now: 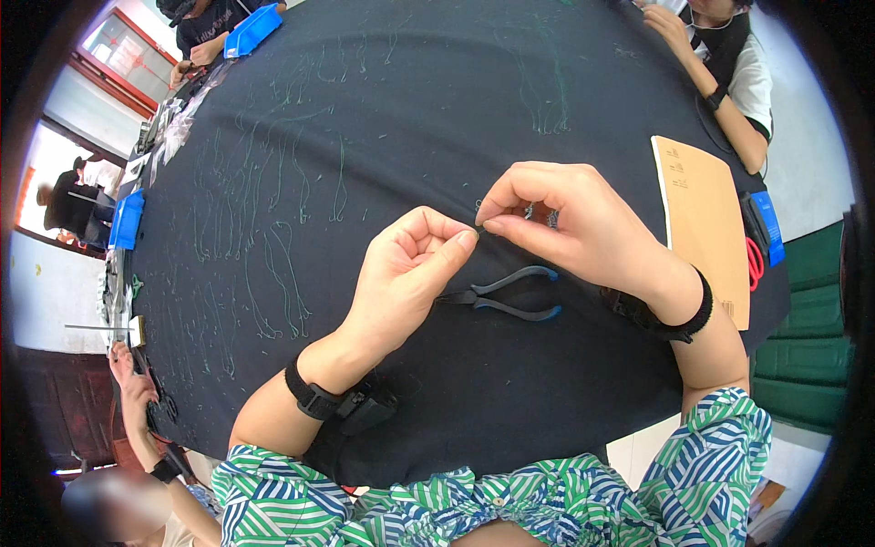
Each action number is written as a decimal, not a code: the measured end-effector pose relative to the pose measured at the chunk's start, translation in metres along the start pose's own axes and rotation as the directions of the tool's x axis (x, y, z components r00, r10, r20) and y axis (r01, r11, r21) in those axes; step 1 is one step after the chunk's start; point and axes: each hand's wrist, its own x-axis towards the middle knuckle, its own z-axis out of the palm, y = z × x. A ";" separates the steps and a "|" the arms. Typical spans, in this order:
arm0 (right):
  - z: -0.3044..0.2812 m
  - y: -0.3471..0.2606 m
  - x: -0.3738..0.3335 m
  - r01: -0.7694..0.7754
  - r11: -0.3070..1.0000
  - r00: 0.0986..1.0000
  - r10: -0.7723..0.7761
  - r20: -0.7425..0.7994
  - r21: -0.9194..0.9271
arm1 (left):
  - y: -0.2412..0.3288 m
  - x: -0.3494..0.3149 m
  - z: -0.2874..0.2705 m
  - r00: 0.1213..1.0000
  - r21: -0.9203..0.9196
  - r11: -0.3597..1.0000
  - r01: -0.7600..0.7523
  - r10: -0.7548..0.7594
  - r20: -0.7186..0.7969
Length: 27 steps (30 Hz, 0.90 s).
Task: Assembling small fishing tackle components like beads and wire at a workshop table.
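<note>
Left hand [410, 269] and right hand [570, 223] pinching together on a tiny wire piece [478, 226], blue-handled pliers [506, 296] lying just below on the black-clothed bench [410, 109]

left hand [410, 269] and right hand [570, 228] pinching fingertips together, pliers [506, 296] on black cloth [383, 109]

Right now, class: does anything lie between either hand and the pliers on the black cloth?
Nothing visible does. The pliers lie open on the table, just beside the left hand and below the right hand.
</note>
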 end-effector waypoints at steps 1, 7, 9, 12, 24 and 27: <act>-0.002 0.000 0.000 -0.025 1.000 1.000 0.025 0.019 0.009 | 0.001 0.001 0.001 1.000 0.001 1.000 0.002 -0.002 -0.006; 0.012 -0.005 -0.003 -0.314 0.840 0.947 0.246 0.205 0.442 | 0.010 0.002 0.000 1.000 -0.085 0.996 -0.013 0.012 -0.012; 0.020 -0.007 -0.004 -0.366 0.698 0.926 0.209 0.315 0.615 | 0.019 0.001 0.005 0.999 -0.100 0.995 -0.027 0.024 -0.030; 0.027 -0.012 -0.005 -0.426 0.554 0.899 0.170 0.404 0.715 | 0.032 0.000 0.015 0.998 -0.074 0.996 -0.048 0.045 -0.047; 0.003 -0.014 -0.006 -0.440 0.720 0.890 0.270 0.367 0.537 | 0.038 0.009 0.016 0.970 -0.137 0.967 -0.214 0.193 -0.149; 0.013 -0.027 -0.007 -0.499 0.494 0.860 0.185 0.475 0.712 | 0.039 0.009 0.028 0.973 -0.173 0.963 -0.205 0.182 -0.139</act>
